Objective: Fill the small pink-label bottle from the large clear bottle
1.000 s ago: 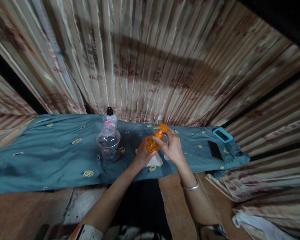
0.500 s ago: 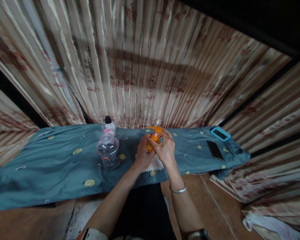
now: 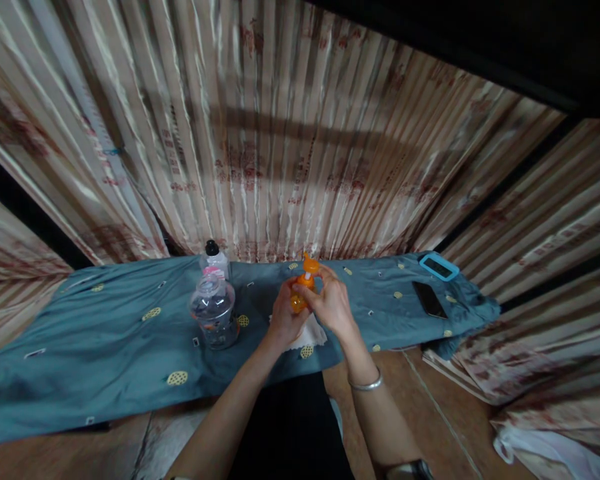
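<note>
In the head view, an orange pump bottle (image 3: 299, 303) is held upright between my hands over the table's middle. My left hand (image 3: 284, 312) is closed around its body from the left. From the right, my right hand (image 3: 332, 300) grips near the collar with thumb and fingers, just below the orange pump head (image 3: 311, 265). The nozzle points away from me. Some of the bottle is hidden by my fingers. Below my hands lies a white cloth (image 3: 311, 335) with a wavy edge.
A clear plastic jar (image 3: 217, 320) stands left of my hands, with a black-capped bottle (image 3: 215, 259) behind it. To the right lie a black phone (image 3: 429, 299) and a blue-framed device (image 3: 439, 267). A blue-green cloth (image 3: 115, 347) covers the table; pleated curtains (image 3: 280, 133) hang behind.
The pump head has turned, its nozzle swinging from pointing left to pointing away from me. Both hands stay on the bottle; my right wrist has shifted slightly. The view has moved a little.
</note>
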A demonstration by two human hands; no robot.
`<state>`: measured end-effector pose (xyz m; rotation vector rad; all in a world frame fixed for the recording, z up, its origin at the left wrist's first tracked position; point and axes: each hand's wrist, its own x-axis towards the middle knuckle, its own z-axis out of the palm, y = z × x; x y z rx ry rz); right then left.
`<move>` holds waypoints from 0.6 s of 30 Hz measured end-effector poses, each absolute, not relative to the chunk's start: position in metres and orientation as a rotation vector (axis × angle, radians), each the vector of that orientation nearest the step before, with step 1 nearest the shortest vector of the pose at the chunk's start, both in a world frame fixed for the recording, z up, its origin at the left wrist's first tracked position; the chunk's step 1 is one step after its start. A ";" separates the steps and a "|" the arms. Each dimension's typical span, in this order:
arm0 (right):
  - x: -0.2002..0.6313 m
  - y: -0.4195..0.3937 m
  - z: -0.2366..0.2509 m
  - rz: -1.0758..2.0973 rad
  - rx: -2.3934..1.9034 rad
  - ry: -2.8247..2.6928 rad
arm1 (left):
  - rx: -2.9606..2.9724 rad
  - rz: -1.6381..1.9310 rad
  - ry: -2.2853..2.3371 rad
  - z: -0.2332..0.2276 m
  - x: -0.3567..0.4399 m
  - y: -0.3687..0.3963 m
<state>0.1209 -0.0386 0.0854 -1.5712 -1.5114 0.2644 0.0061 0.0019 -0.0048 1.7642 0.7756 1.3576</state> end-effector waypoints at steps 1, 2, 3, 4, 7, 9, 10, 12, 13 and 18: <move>0.117 -0.038 0.083 0.229 -1.596 -1.467 | 1.781 1.371 0.763 -0.008 0.006 0.003; 0.114 -0.038 0.081 0.206 -1.610 -1.439 | 1.796 1.384 0.755 -0.011 0.006 0.004; 0.113 -0.038 0.081 0.198 -1.612 -1.430 | 1.807 1.399 0.753 -0.013 0.006 0.005; 0.113 -0.039 0.081 0.205 -1.607 -1.439 | 1.816 1.412 0.755 -0.014 0.006 0.006; 0.123 -0.043 0.086 0.305 -1.533 -1.562 | 1.834 1.417 0.768 -0.012 0.007 0.004; 0.131 -0.045 0.090 0.384 -1.449 -1.668 | 1.836 1.394 0.774 -0.010 0.008 0.003; 0.133 -0.044 0.090 0.403 -1.421 -1.697 | 1.835 1.385 0.777 -0.010 0.008 0.002; 0.133 -0.042 0.089 0.378 -1.429 -1.675 | 1.835 1.389 0.776 -0.011 0.008 0.002; 0.130 -0.040 0.087 0.339 -1.460 -1.625 | 1.837 1.399 0.768 -0.013 0.008 0.003; 0.116 -0.038 0.079 0.213 -1.561 -1.428 | 1.862 1.445 0.722 -0.018 0.005 0.007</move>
